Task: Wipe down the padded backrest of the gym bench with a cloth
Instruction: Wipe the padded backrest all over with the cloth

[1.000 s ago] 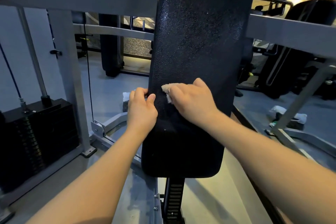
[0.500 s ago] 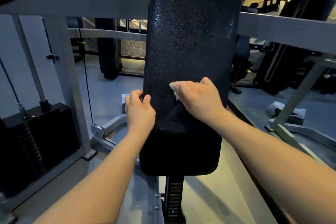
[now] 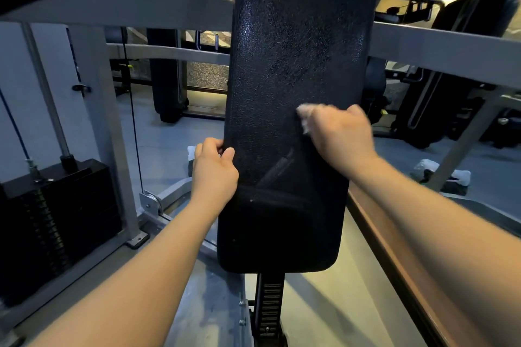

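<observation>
Rightward across the pad goes the cloth (image 3: 306, 115), which a second ago sat nearer the middle of the backrest (image 3: 293, 70) and now lies close to its right edge, bunched pale under the right hand (image 3: 341, 135). That hand is blurred, so it looks mid-stroke. Behind it, faint diagonal streaks show on the black textured vinyl below and to the left of the hand, which suggests this band of the pad has been wiped; the tall stretch above and the rounded lower end carry no such marks, so I judge the job only partly done.

Standing upright in the centre of the view, the backrest runs from the top of the picture down to its adjustment post (image 3: 269, 307).

As for the grip, the right hand is curled closed over the cloth and presses it flat against the pad, only a corner of fabric peeking past the knuckles. On the opposite side, the left hand (image 3: 215, 169) is clamped on the pad's left edge, thumb on the front face and fingers wrapped behind, steadying it. Both hands are apart, one on each side.

Beyond the pad stand the grey frame rails (image 3: 439, 51) and, at lower left, a weight stack (image 3: 56, 220).
</observation>
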The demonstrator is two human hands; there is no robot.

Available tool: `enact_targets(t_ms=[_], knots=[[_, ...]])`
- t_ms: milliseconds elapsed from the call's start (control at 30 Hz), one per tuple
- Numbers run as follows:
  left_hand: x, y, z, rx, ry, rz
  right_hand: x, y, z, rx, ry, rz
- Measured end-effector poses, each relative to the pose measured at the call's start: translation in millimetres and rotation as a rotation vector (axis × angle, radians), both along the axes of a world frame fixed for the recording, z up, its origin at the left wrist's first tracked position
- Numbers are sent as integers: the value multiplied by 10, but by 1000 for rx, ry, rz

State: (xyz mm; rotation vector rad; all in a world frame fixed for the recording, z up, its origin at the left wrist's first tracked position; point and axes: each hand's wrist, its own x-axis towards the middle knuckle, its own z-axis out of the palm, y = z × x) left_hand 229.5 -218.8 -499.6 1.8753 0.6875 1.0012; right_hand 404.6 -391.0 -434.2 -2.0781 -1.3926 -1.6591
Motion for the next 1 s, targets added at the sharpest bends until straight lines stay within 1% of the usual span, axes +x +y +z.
enact_targets(t_ms=[33,100,167,233,267,333,400,467,533,600,733,833,867,933,1000], knots=[[-9,8,12,2,7,-2,127,-77,157,87,16,-93],[-28,-3,31,14,3,1,273,-206,392,242,145,-223],[-30,-29,38,91,-3,20,217,-172,350,295,273,-226],[-19,-67,24,230,-2,46,33,-89,119,259,334,-139],[-17,-91,21,313,8,65,-44,-74,-23,203,310,-76],[-17,-154,56,487,72,106,-106,-131,-252,53,195,-2],[-11,-243,149,658,136,113,3,-213,-181,-29,99,-35],[37,-321,275,798,129,51,129,-223,77,24,69,-134],[149,-352,423,877,84,-24,244,-158,368,138,92,-204],[306,-372,589,933,59,-52,332,-83,581,195,92,-218],[664,-409,820,1048,108,-96,466,8,748,302,124,-265],[841,-316,882,1164,166,-50,518,97,869,387,206,-302],[872,-285,898,1172,174,-35,524,118,892,404,220,-288],[911,-274,895,1168,175,-9,504,125,843,414,222,-196],[941,-298,845,1180,159,31,435,83,646,316,177,-23]])
